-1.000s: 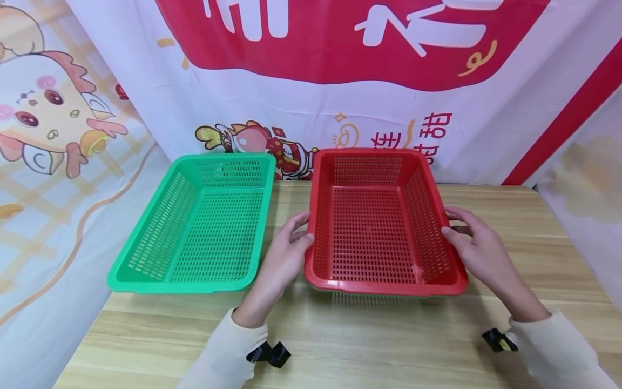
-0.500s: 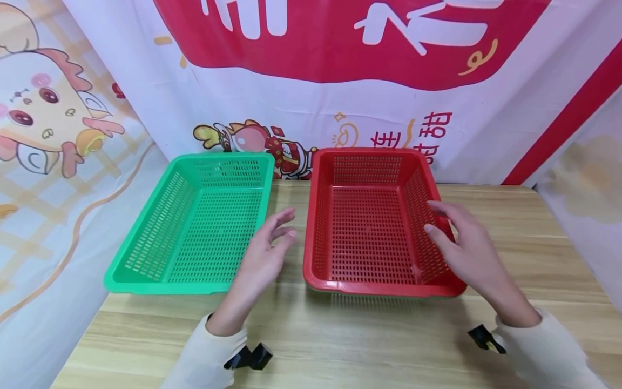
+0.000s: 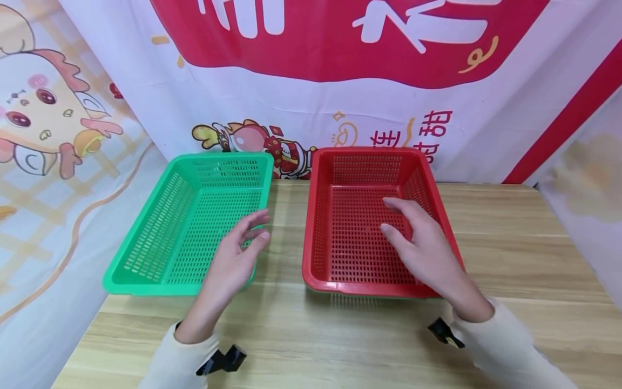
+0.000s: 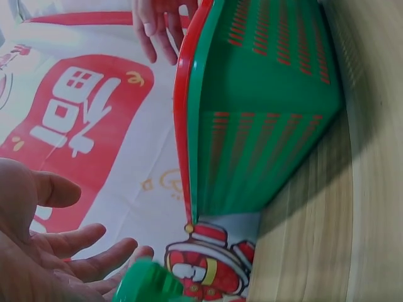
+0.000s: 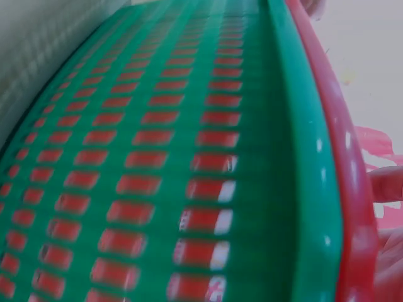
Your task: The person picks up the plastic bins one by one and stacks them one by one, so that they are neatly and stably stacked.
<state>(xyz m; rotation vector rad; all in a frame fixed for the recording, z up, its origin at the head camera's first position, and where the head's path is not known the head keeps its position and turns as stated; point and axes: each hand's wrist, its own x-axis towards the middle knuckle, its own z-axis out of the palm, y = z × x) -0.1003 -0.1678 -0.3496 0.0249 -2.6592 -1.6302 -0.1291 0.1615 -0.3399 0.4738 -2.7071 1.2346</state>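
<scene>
Head cam: red slotted basket (image 3: 359,288) sits right of the green slotted basket (image 3: 155,289); left hand (image 3: 233,254) and right hand (image 3: 425,246) hover loose, gripping nothing. Left wrist: red's nested in a lower green basket (image 4: 252,91), rim on rim. Right wrist: red fills its slots, so probably snug.

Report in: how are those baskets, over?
Left fingers empty, near left green basket. Right fingers empty, over red basket, itself nested in second green basket. Nothing visibly blocking.
</scene>
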